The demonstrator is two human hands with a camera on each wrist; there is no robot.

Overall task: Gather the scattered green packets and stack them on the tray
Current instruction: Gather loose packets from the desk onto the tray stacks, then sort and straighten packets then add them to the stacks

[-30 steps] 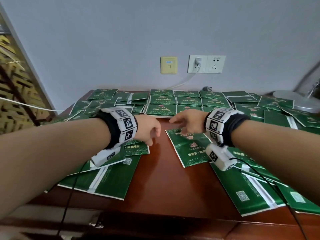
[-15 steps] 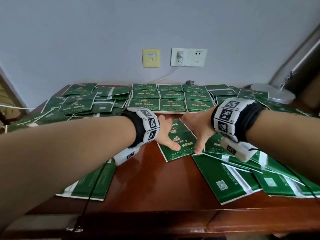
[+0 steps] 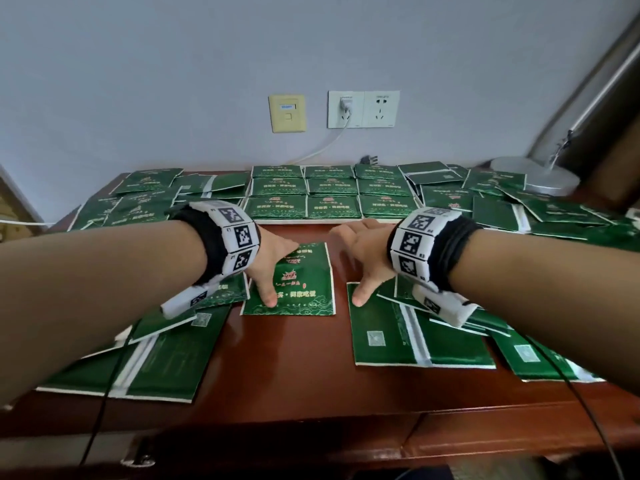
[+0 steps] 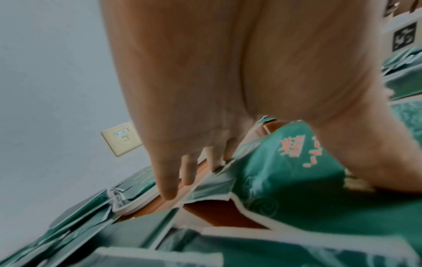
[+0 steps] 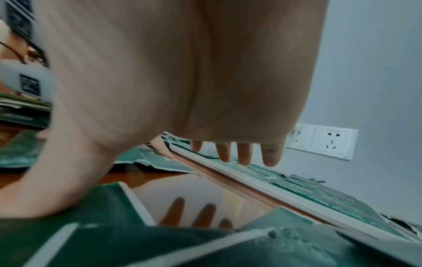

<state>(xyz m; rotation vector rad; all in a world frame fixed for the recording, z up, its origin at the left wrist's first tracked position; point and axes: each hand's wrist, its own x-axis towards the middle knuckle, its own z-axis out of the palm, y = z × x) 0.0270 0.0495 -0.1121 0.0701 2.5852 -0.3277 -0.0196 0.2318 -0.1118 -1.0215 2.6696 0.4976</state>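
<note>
A green packet (image 3: 304, 282) with red print lies face up on the brown table, in front of the white tray (image 3: 332, 221). The tray holds rows of green packets. My left hand (image 3: 277, 254) lies spread on the packet's left half, thumb pressing its near corner; the left wrist view shows the hand (image 4: 205, 90) over that packet (image 4: 285, 171) with straight fingers reaching its far edge. My right hand (image 3: 360, 247) is spread to the right of it, thumb on a face-down packet (image 3: 398, 334). In the right wrist view its fingers (image 5: 244, 153) hang straight, clear of the table, near the tray rim (image 5: 251, 182).
Many more green packets lie scattered on the left (image 3: 138, 362) and right (image 3: 554, 216) of the table. A lamp base (image 3: 543, 174) stands back right. Wall sockets (image 3: 363, 109) with a plugged cable are behind the tray. Bare wood (image 3: 287, 358) shows at the table's near middle.
The left hand came onto the face-up packet and flattened out. The right hand left that packet and moved right onto the face-down one. The packet now lies squarer to the tray.
</note>
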